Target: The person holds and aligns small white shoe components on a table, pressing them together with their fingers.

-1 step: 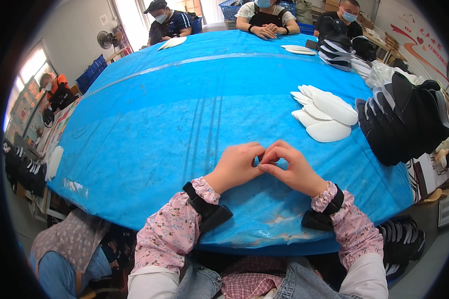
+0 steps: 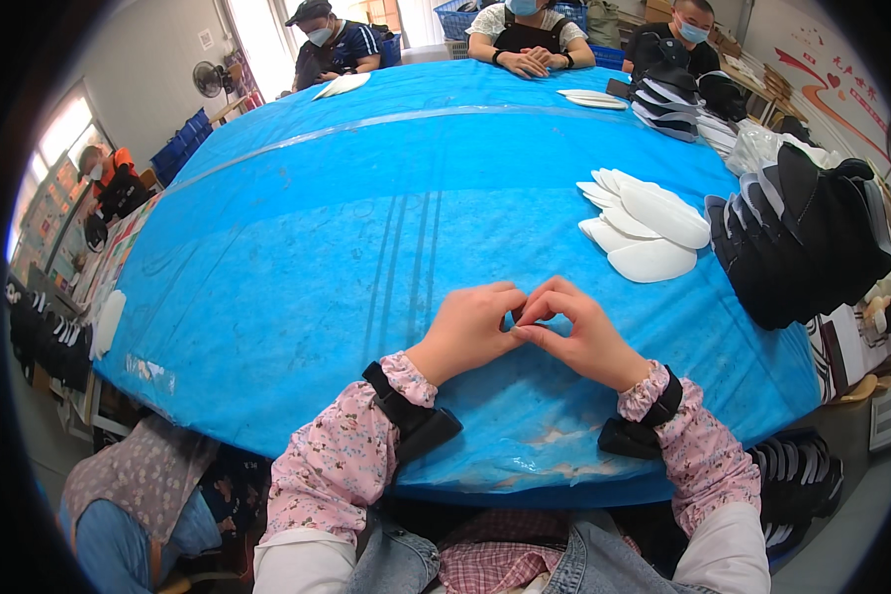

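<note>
My left hand point(image 2: 473, 329) and my right hand point(image 2: 576, 332) meet at the fingertips above the blue sheet covering the table point(image 2: 307, 287). Both are closed in a pinch, thumbs and forefingers pressed together. Whatever may be between the fingertips is hidden or too small to make out. Beyond my right hand lies a fanned pile of white oval pads point(image 2: 653, 223). To its right stands a stack of black caps point(image 2: 802, 233) nested in one another, their grey-white undersides showing.
Across the table sit people in masks; one has folded hands point(image 2: 533, 61). More white pads lie at the far edge point(image 2: 592, 99), far left point(image 2: 345, 85) and left edge point(image 2: 109, 322). Another cap stack point(image 2: 666, 104) stands far right. A person point(image 2: 144, 475) sits close at my left.
</note>
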{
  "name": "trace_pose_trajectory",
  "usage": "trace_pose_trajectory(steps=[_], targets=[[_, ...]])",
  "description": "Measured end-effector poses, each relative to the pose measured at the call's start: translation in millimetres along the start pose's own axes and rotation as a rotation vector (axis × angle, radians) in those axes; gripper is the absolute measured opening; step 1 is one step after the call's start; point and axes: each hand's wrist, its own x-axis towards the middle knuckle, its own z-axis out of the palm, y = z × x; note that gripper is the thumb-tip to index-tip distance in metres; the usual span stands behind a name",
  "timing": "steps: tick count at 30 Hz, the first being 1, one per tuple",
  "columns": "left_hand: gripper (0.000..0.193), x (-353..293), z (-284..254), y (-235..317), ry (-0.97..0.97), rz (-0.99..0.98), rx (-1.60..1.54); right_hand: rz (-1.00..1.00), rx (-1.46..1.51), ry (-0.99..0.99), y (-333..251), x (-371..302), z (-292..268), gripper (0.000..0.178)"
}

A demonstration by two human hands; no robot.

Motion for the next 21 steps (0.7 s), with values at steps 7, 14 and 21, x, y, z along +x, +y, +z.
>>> trace_pose_trajectory(steps=[7,14,21], targets=[[0.018,-0.2,1.0,1.6,0.011,0.033,0.118,0.048,-0.066,0.028,7.9,-2.0,2.3,0.01],[0.019,-1.3,1.9,0.2,0.003,0.05,0.134,0.113,-0.002,0.005,3.4,-2.5,2.0,0.009],[0.02,-1.9,1.9,2.0,-0.022,0.016,0.105,0.01,-0.115,0.022,8.2,-2.2,3.7,0.008]])
